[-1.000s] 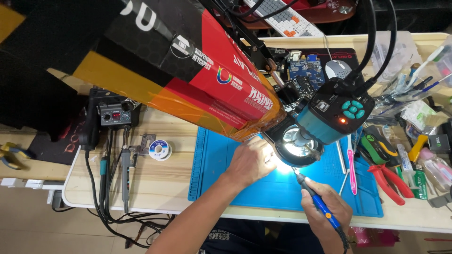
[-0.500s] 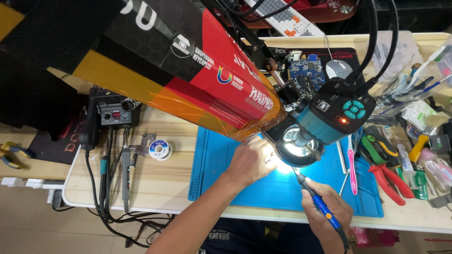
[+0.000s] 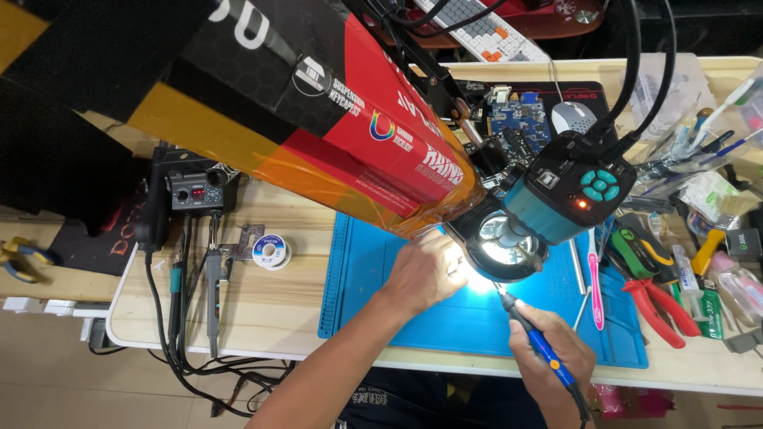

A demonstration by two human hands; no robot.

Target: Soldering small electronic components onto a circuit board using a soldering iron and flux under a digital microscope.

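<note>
My left hand (image 3: 425, 270) rests on the blue work mat (image 3: 358, 278), fingers curled at the brightly lit spot under the microscope's ring light (image 3: 509, 250); what it holds there is hidden by glare. My right hand (image 3: 552, 357) grips a blue soldering iron (image 3: 534, 338) like a pen, its tip pointing up-left into the lit spot. The teal microscope camera (image 3: 576, 195) hangs just above that spot on a black arm.
A large red, orange and black box (image 3: 318, 119) overhangs the table's left and middle. A soldering station (image 3: 195, 191), spare irons and a solder spool (image 3: 270, 250) lie left. Red pliers (image 3: 656, 306), green cutters, tweezers, a pink tool and bottles crowd the right. Circuit board (image 3: 520, 123) behind.
</note>
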